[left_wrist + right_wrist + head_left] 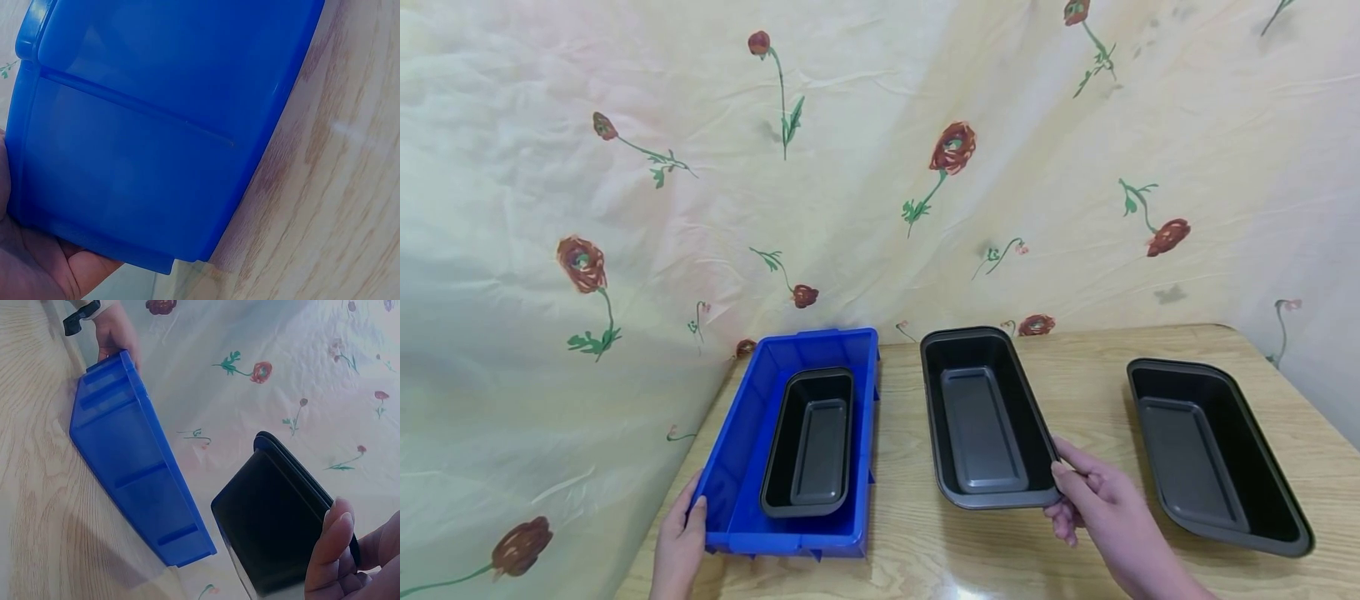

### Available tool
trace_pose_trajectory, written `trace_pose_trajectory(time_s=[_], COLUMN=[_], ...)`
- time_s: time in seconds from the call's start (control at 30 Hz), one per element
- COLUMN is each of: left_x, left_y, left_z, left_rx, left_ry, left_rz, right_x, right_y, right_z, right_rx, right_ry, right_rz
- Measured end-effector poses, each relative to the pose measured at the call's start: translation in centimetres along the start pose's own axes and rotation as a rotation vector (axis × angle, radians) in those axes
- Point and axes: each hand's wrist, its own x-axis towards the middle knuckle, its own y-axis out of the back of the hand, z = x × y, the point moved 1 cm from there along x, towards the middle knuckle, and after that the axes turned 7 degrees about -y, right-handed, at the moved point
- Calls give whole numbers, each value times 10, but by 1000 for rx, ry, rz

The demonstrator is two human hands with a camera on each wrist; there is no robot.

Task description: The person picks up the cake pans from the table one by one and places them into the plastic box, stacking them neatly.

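My left hand (679, 537) grips the near left corner of a blue plastic bin (722, 492), thumb over its rim. Inside the bin lies a dark loaf pan (820, 454). A second loaf pan (985, 429) is pinched at its near right corner by my right hand (1097, 500). In the right wrist view this held pan (269, 519) is off the table, beside the blue bin (137, 469). To the right, a third loaf pan (1195, 467) rests on the table. The left wrist view shows the bin's outer wall (137, 156) with part of my hand (37, 262) below.
The light wooden table (902, 517) bears the bin and the third pan. A flower-printed cloth (850, 183) hangs behind the table and down its left side.
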Motion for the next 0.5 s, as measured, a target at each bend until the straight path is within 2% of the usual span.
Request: trace_pose_trajectory(time_s=[0.13, 0.5], left_x=[0, 0], left_y=[0, 0], left_z=[0, 1], left_rx=[-1, 6], left_ry=[3, 6], left_rz=[-4, -9], right_x=[1, 4], right_y=[-2, -7], right_z=[0, -6], right_rx=[28, 17], right_ry=[55, 29], right_rz=[-30, -45])
